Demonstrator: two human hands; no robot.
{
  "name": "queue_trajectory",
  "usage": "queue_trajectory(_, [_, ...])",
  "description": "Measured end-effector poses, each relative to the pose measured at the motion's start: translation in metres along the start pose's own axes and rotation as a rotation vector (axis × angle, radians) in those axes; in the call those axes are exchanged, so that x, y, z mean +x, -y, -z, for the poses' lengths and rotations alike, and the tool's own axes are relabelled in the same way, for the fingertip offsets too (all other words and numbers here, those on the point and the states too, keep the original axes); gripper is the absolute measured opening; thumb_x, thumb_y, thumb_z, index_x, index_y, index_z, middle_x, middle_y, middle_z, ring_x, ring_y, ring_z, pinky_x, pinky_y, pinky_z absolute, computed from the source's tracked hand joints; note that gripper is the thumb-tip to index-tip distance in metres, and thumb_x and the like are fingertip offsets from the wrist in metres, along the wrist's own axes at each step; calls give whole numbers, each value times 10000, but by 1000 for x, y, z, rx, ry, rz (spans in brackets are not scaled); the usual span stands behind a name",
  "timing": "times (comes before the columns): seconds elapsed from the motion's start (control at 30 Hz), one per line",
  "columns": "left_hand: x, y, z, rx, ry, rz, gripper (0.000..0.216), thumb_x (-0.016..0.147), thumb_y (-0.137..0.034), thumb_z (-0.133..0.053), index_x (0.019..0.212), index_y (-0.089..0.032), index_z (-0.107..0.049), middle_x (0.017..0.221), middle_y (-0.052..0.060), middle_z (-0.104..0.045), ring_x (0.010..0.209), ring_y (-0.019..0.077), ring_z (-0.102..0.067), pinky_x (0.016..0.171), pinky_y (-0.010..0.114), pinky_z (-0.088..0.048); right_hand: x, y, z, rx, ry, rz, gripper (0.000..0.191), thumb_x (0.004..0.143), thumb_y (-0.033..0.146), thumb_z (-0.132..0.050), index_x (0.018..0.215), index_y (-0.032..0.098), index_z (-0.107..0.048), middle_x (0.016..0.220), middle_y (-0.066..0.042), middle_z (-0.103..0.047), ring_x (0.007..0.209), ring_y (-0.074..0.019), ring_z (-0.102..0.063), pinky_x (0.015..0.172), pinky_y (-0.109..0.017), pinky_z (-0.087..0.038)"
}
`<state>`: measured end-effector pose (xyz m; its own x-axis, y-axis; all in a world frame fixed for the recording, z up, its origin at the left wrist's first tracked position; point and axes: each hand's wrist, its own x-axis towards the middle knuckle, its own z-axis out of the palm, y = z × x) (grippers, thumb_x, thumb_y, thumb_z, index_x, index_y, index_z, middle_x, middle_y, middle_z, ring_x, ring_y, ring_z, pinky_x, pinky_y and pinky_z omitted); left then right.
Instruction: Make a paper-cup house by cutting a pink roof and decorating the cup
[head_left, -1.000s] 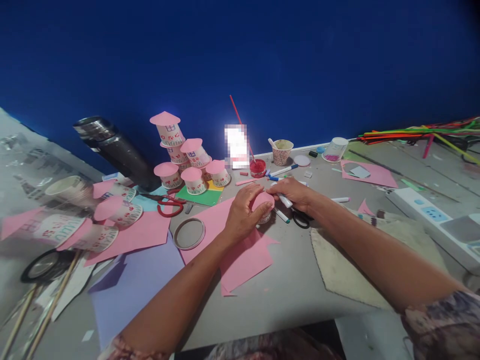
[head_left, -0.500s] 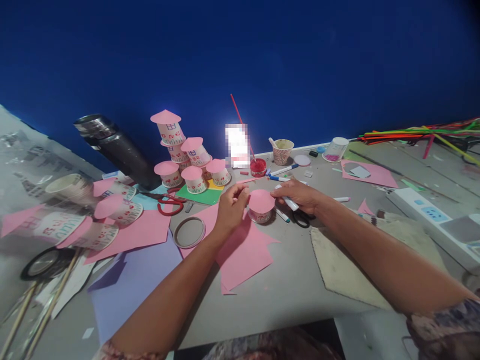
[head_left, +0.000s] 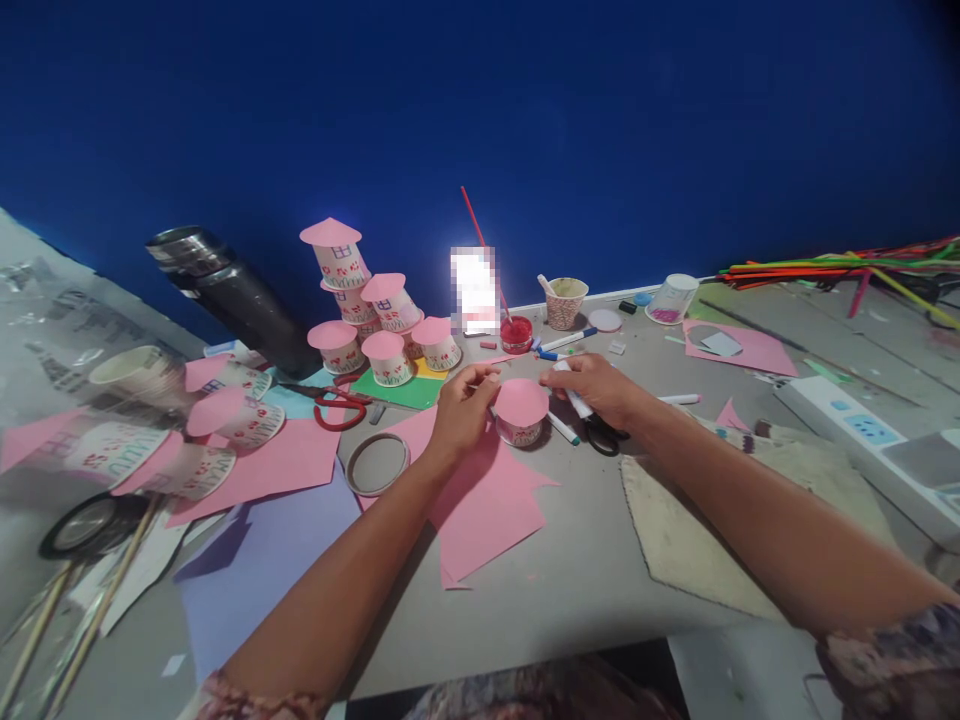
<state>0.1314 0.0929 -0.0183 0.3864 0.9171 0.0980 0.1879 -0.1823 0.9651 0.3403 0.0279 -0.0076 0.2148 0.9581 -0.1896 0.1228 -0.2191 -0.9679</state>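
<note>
A small upturned paper cup with a pink paper disc on top [head_left: 520,405] stands on a pink paper sheet [head_left: 487,510]. My left hand [head_left: 461,405] hovers just left of it with its fingers curled and pinched together; what they hold, if anything, I cannot make out. My right hand [head_left: 600,388] is just right of the cup, closed round a white marker [head_left: 576,402]. Black scissors [head_left: 602,436] lie under that hand, and another marker [head_left: 562,428] lies beside the cup.
A stack of pink-topped cups [head_left: 375,320] stands behind, beside a dark flask [head_left: 232,300]. Red scissors [head_left: 337,408], a tape ring [head_left: 377,463], more cups [head_left: 225,415] and a purple sheet [head_left: 262,560] lie left. A red paint pot [head_left: 516,335], cups and a power strip [head_left: 862,430] sit right.
My left hand has come off the pink-topped cup and drawn back to its left. The cup now stands uncovered between both hands. My right hand has barely moved.
</note>
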Motion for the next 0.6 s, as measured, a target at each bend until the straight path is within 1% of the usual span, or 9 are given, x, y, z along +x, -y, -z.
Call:
queue_trajectory(0.03, [-2,0,2,24,6,-68,257,923,-410,-645,1048,-226,-773,963,60,-690,858,189,-633,693,290,-516,-2,3,1,-10,-24,38,315,739,454,-799,625,193,-663,552,21,-562,507,-102,-406,481,-265,-272])
queue_trajectory(0.1, [-6,1,6,102,49,-221,348,945,-446,-650,1223,-270,-763,1230,99,-668,1116,244,-634,826,339,-556,-8,9,3,-71,-31,137,251,765,433,-780,815,187,-787,587,29,-586,541,-110,-417,518,-269,-280])
queue_trajectory(0.17, [-10,4,11,214,116,-342,406,960,-476,-654,1311,-288,-730,1382,115,-610,1293,284,-574,969,414,-553,-15,14,4,-199,14,253,306,791,413,-762,994,199,-841,597,37,-595,557,-117,-423,551,-274,-292])
queue_trajectory(0.23, [-13,7,15,346,162,-422,415,992,-487,-629,1346,-284,-706,1465,128,-569,1392,305,-518,1121,504,-483,-20,16,4,-338,58,348,328,810,383,-743,1070,218,-857,603,41,-602,573,-121,-437,584,-275,-312])
queue_trajectory(0.33, [-14,12,19,491,176,-524,408,1024,-493,-593,1361,-283,-687,1545,139,-529,1454,325,-472,1232,578,-366,-23,16,2,-448,81,417,353,814,325,-733,1130,233,-860,695,19,-693,629,-138,-510,641,-275,-363])
queue_trajectory(0.4, [-14,13,20,534,169,-580,411,1030,-497,-584,1370,-286,-677,1561,143,-527,1459,331,-469,1237,582,-357,-23,15,1,-459,87,442,363,814,305,-730,1146,236,-859,841,-13,-778,703,-162,-587,690,-281,-403])
queue_trajectory(0.47, [-13,14,20,553,159,-622,429,1035,-497,-576,1393,-276,-661,1569,153,-523,1464,335,-465,1236,581,-357,-22,15,1,-448,86,455,362,822,308,-726,1153,239,-857,978,-34,-815,772,-184,-636,723,-287,-426])
queue_trajectory(0.53, [-12,14,20,562,155,-642,445,1042,-499,-563,1415,-269,-645,1578,157,-513,1476,334,-452,1236,582,-357,-22,15,2,-450,88,456,364,837,316,-723,1166,232,-853,991,-38,-815,799,-195,-655,735,-290,-434])
queue_trajectory(0.6, [-12,15,20,570,158,-649,449,1040,-511,-564,1409,-269,-647,1575,153,-514,1475,331,-453,1237,585,-356,-22,15,3,-485,106,445,371,855,315,-711,1189,222,-843,914,-32,-798,793,-197,-655,735,-294,-434])
